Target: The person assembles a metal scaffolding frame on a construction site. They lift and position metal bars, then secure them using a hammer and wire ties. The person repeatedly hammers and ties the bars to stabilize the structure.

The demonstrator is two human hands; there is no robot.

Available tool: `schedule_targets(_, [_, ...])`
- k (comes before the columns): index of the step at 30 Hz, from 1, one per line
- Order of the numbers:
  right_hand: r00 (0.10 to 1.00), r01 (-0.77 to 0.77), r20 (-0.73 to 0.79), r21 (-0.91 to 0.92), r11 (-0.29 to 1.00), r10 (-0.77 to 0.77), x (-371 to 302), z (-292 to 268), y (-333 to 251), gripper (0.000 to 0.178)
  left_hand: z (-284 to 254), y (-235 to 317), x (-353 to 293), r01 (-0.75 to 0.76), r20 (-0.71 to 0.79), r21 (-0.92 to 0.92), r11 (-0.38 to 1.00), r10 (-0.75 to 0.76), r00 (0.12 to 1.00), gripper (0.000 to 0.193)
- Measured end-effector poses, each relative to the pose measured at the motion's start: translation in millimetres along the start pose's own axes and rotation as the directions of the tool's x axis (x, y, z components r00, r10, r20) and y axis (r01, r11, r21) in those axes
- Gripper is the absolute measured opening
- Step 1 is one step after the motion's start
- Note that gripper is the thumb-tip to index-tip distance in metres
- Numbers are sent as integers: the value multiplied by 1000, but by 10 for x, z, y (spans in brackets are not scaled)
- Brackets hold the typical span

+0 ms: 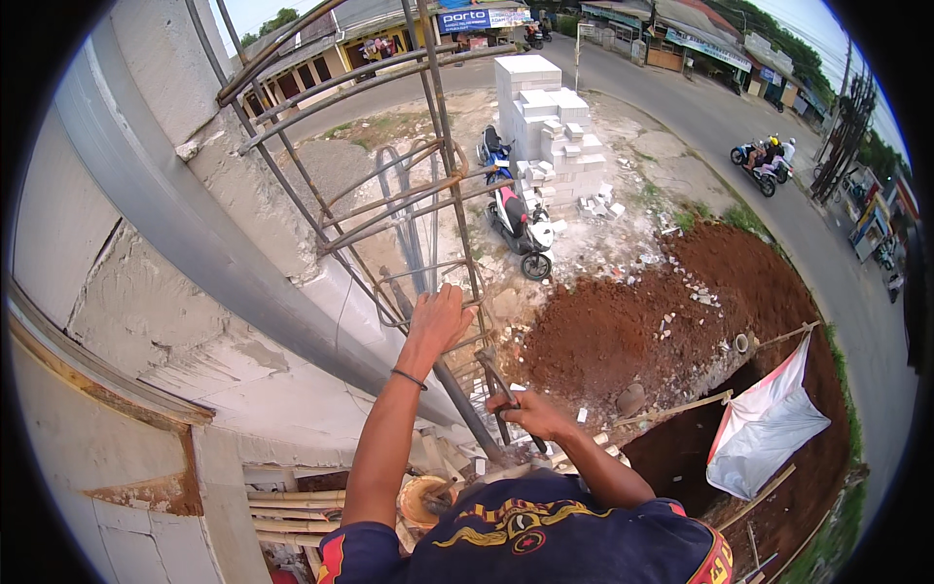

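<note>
An upright rebar cage (457,185) of rusty bars and bent stirrups rises in front of me, alongside the block wall. My left hand (438,319), with a dark band at the wrist, is closed around a bar low on the cage. Lower and to the right, my right hand (533,413) grips the handles of dark metal pincers (493,372). Their jaws point up toward the cage's lower bars; whether they bite on anything is too small to tell. A thick grey pipe (465,404) slants down between my hands.
Below me are bamboo poles (302,511) and an orange bucket (420,498). A grey metal beam (224,258) runs along the wall at left. At ground level are a white scooter (522,232), stacked white blocks (559,127), red soil (603,331), and a pit beside a white sheet (764,428).
</note>
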State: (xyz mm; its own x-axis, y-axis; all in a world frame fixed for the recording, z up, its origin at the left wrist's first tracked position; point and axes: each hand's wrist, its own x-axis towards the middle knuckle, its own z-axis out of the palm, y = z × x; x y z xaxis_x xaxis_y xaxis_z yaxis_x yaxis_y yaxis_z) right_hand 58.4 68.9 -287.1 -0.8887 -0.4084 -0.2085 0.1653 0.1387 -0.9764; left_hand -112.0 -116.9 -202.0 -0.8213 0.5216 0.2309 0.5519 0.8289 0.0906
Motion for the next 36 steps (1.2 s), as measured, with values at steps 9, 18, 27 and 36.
schedule_targets(9, [999,-16,-27,36,999,17,-9,43,-34,34,-55,-68,80,78,295,-57,995,-57,954,28])
schedule_targets(18, [992,123,-17,65,990,-122,3,56,-453,34,-135,-10,61,105,284,-17,994,-96,954,17])
schedule_targets(27, [940,333,-57,-77,940,-337,137,5,-1444,32,-340,188,-459,10,-430,-53,999,-32,902,49])
schedule_targets(36, [959,240,144,35,970,-243,630,127,-1774,31,-1215,123,-949,465,-770,-84,881,-353,531,19])
